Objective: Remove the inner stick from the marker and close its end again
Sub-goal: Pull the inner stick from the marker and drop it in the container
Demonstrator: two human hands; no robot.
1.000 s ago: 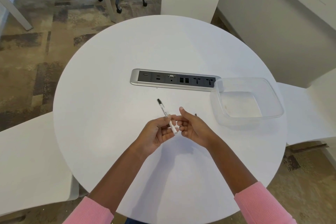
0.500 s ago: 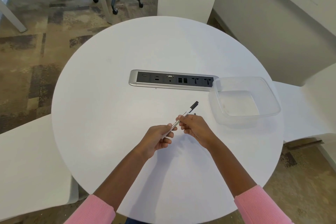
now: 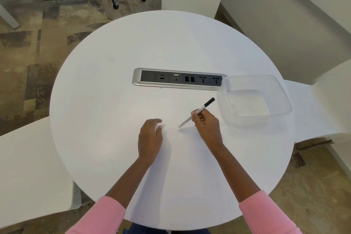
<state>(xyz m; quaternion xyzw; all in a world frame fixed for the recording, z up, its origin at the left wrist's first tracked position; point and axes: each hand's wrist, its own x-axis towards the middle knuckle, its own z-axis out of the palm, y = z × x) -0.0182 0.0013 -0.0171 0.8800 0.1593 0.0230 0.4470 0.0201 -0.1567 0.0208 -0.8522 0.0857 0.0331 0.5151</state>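
Right of frame centre, the right hand (image 3: 206, 126) pinches the marker (image 3: 197, 112) mid-barrel, black cap pointing toward the tub (image 3: 253, 99). The left hand (image 3: 150, 137) hovers loosely open, empty, over the worktop (image 3: 114, 100).

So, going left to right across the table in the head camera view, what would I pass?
Left hand → marker, held in the right hand → clear plastic box.
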